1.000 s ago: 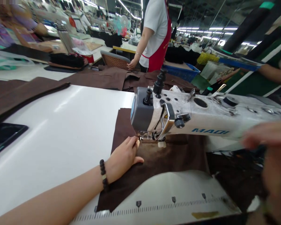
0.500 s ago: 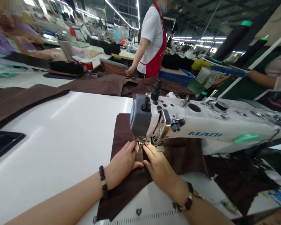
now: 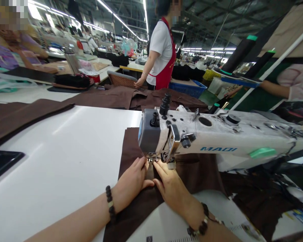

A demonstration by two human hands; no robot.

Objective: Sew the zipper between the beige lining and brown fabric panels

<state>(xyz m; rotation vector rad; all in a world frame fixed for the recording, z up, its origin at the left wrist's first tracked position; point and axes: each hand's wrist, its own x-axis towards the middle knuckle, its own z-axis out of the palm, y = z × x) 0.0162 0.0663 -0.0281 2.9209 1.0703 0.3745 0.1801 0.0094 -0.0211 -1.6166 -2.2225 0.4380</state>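
A brown fabric piece lies on the white sewing table, under the head of a white sewing machine. My left hand rests flat on the fabric, fingers stretched toward the presser foot. Beside it, touching at the thumbs, my right hand also lies flat on the fabric with its fingertips at the foot. Both wrists wear dark bead bracelets. Neither hand grips anything.
Stacks of brown fabric lie at the left and behind the machine. A dark panel is set into the table at left. A person in a red apron stands beyond; another person's arm reaches in at right.
My right hand came in from the right edge and settled on the fabric next to my left hand at the presser foot. The view has tilted slightly upward.
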